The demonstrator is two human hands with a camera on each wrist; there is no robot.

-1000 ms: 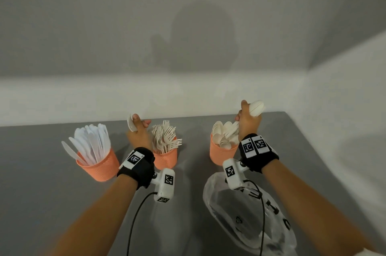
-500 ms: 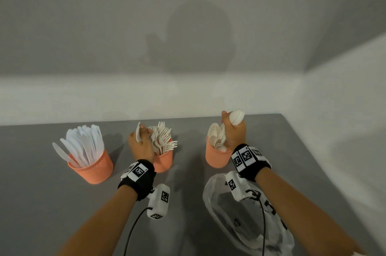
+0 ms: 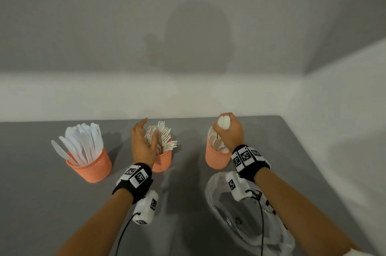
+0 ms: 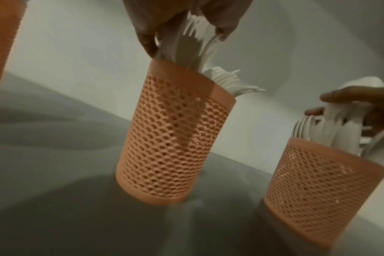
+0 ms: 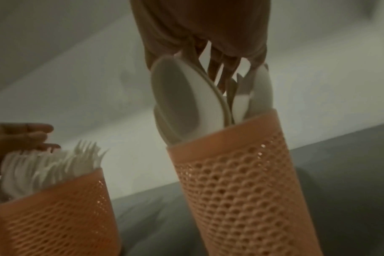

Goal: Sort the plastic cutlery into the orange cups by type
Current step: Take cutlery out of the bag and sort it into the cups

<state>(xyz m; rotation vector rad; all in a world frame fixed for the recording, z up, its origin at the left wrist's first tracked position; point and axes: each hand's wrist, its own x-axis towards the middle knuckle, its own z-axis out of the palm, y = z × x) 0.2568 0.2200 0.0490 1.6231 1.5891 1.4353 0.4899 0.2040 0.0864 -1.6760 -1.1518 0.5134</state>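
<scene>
Our right hand [image 3: 228, 132] is clenched round a bunch of white plastic spoons [image 3: 224, 123], bowls above the fingers, handles below them already in the right orange mesh cup [image 3: 215, 158]. Our left hand [image 3: 142, 145] is released, fingers straight against the white plastic forks [image 3: 165, 138] in the middle orange mesh cup [image 4: 175, 138]. We judge the cutlery light, stiff and slick: take it by the handles, bundled.

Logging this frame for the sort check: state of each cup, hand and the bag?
knife cup: upright, holds knives
fork cup: upright, holds forks
spoon cup: upright, holds spoons
left hand: open, fingers on the forks
right hand: grips spoons over spoon cup
plastic bag: lying flat on table
</scene>
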